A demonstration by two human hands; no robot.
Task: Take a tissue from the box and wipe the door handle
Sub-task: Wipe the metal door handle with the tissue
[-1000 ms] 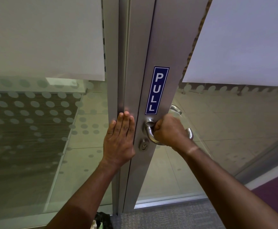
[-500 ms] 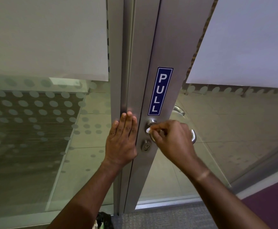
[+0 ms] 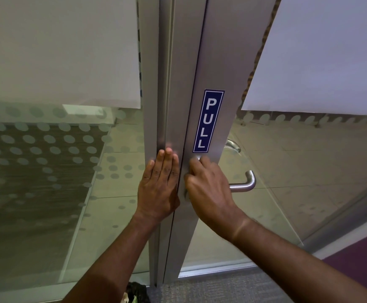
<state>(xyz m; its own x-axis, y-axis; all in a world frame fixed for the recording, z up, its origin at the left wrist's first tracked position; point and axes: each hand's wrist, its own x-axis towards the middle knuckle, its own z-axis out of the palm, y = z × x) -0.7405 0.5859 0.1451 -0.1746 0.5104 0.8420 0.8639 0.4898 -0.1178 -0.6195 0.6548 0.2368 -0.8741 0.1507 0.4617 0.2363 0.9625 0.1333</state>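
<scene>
Hands: left hand [image 3: 159, 189] flat and spread on the door frame [image 3: 154, 84]; right hand [image 3: 208, 189] has slid off the lever to its base, curled, presumably round the tissue, which is hidden
Door handle [image 3: 244, 183]: smooth brushed-metal tube, curved end now bare; wiping likely nearly done
PULL sign [image 3: 209, 121]: glossy blue strip just above
</scene>
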